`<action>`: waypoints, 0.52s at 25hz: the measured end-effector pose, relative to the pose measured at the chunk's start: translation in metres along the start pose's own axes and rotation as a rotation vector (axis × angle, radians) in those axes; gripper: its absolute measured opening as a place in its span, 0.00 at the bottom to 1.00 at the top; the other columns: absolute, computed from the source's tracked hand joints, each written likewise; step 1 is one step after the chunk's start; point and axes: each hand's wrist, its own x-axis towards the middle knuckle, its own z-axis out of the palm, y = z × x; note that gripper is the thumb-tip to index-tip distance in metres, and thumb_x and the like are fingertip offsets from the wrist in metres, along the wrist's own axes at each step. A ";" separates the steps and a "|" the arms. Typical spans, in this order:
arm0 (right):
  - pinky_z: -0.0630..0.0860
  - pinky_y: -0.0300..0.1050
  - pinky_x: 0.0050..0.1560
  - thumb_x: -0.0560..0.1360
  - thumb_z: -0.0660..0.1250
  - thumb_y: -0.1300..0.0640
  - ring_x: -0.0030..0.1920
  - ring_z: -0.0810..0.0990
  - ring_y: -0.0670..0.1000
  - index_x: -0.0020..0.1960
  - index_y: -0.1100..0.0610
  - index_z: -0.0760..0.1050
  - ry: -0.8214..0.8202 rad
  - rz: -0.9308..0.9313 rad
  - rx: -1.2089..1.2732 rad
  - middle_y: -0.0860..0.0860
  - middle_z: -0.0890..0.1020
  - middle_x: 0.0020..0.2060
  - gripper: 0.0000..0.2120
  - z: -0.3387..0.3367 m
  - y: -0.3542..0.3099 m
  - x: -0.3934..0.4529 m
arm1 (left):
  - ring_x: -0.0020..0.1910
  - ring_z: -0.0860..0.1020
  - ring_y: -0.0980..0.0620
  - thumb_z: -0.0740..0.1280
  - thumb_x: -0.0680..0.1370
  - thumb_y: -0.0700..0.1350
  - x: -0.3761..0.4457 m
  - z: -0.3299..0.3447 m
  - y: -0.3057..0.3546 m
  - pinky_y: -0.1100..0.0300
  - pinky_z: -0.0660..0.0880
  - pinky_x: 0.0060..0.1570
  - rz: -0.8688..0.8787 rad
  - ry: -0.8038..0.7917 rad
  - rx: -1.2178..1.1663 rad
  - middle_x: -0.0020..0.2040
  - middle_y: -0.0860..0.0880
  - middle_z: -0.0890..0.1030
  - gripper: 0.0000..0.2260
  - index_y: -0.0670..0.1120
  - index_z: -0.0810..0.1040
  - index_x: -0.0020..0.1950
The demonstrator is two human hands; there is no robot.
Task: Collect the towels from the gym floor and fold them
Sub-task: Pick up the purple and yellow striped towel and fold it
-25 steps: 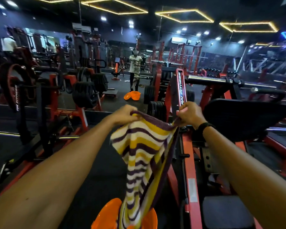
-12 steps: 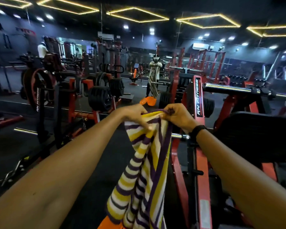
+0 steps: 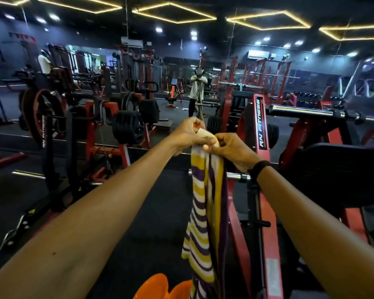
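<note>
A towel (image 3: 205, 203) with yellow, white and purple stripes hangs straight down in front of me, doubled lengthwise into a narrow strip. My left hand (image 3: 188, 134) and my right hand (image 3: 231, 149) are held out at arm's length and meet at its top edge, both pinching the upper corners together. A black band circles my right wrist. The towel's lower end runs out of the bottom of the view.
A red weight machine (image 3: 261, 130) with a chrome bar (image 3: 302, 110) stands right of the towel, its black pad (image 3: 341, 171) close by. Plate-loaded red racks (image 3: 127, 126) stand left. Orange footwear (image 3: 158, 285) shows below. A wall mirror (image 3: 197, 93) ahead reflects a person.
My hands have come together, bringing the towel's two top corners to meet, so the spread towel now hangs doubled and narrow. The view has lifted and turned slightly left.
</note>
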 end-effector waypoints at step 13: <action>0.81 0.46 0.44 0.73 0.67 0.56 0.39 0.82 0.48 0.46 0.56 0.77 0.344 -0.137 0.481 0.50 0.83 0.37 0.04 0.016 -0.021 0.024 | 0.55 0.79 0.51 0.77 0.69 0.42 -0.031 -0.024 -0.117 0.56 0.77 0.56 -0.171 -0.456 0.370 0.57 0.46 0.82 0.20 0.42 0.80 0.59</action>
